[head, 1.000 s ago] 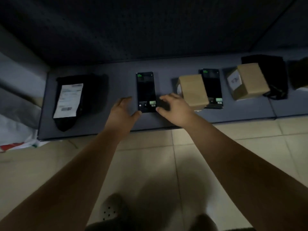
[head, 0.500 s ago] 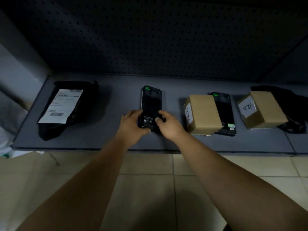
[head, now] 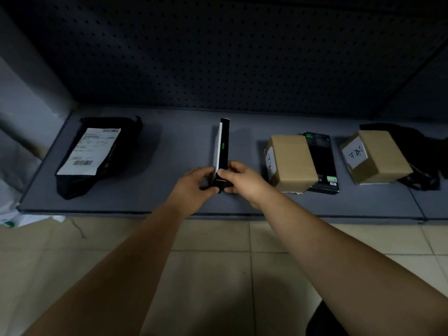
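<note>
Black box (head: 224,146) turned onto edge; left hand (head: 194,185), right hand (head: 244,183) pinching near end.

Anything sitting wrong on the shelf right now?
The middle cardboard box overlaps the flat black package beside it, seemingly resting on its left edge. The slim box gripped by left hand and right hand stands on edge.

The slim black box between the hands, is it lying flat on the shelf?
No, the slim black box is tipped up on its long edge, with the left hand and right hand gripping its near end.
</note>
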Motion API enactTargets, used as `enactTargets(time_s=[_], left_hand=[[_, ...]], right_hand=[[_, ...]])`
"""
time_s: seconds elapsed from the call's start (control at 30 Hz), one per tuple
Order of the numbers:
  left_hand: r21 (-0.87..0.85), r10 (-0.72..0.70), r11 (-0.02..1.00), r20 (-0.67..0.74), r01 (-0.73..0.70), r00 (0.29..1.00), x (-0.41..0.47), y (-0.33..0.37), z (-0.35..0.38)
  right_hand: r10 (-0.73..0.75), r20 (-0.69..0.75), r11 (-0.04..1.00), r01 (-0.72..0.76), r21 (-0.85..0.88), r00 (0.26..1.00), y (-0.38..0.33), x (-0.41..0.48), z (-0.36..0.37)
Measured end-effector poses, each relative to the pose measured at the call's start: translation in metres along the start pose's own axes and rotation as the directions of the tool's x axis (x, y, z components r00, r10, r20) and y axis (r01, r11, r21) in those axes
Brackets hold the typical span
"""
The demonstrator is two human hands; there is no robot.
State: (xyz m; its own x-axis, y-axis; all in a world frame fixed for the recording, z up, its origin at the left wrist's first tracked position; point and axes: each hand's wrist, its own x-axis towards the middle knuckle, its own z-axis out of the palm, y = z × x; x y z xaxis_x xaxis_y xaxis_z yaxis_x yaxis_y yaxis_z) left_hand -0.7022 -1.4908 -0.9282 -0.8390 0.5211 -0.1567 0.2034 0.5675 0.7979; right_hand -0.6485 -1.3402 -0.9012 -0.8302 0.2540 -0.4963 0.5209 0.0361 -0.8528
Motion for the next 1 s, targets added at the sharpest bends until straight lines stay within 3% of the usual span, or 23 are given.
enactTargets(time_s=[0.1,0.17,0.23,0.3,0.37,0.57,0.73,0.87,1.0], left_hand=[[0.006,0.01,1.0,-0.014,-0.01,1.0,0.002,0.0,0.002],[0.01,0.006,1.0,-0.032,-0.006,0.999,0.006,-0.001,0.004],[0.027,-0.017,0.999,-0.026,0.018,1.0,0.011,0.0,0.005],[-0.001,-0.044,0.999,-0.025,0.044,0.999,0.017,0.004,0.006],[-0.024,-0.074,0.997,-0.014,0.074,0.997,0.023,0.006,0.009],[-0.068,-0.148,0.987,-0.001,0.148,0.989,0.026,0.008,0.016],[-0.228,-0.029,0.974,-0.138,-0.003,0.99,0.017,0.021,-0.004],[-0.153,0.094,0.981,-0.161,-0.119,0.982,0.015,0.03,-0.028],[0.153,0.155,0.98,-0.185,-0.127,0.97,0.02,0.035,-0.065]], right_hand=[[0.032,0.021,0.988,-0.035,0.152,0.999,0.001,0.0,-0.007],[0.068,-0.074,0.989,-0.058,0.134,0.995,0.003,0.002,-0.016],[0.042,-0.208,0.98,-0.081,-0.183,0.977,0.01,0.006,-0.028],[-0.015,-0.229,0.857,-0.105,-0.505,0.973,0.018,0.007,-0.033],[-0.042,-0.214,0.832,-0.085,-0.549,0.976,0.022,0.006,-0.031],[-0.057,-0.267,0.951,-0.029,-0.309,0.962,0.029,0.01,-0.019],[-0.038,-0.232,0.992,0.063,0.105,0.972,0.015,0.01,-0.024],[-0.08,-0.073,0.938,0.099,0.332,0.994,-0.003,0.006,-0.032],[-0.125,-0.047,0.925,0.134,0.355,0.991,-0.012,0.003,-0.041]])
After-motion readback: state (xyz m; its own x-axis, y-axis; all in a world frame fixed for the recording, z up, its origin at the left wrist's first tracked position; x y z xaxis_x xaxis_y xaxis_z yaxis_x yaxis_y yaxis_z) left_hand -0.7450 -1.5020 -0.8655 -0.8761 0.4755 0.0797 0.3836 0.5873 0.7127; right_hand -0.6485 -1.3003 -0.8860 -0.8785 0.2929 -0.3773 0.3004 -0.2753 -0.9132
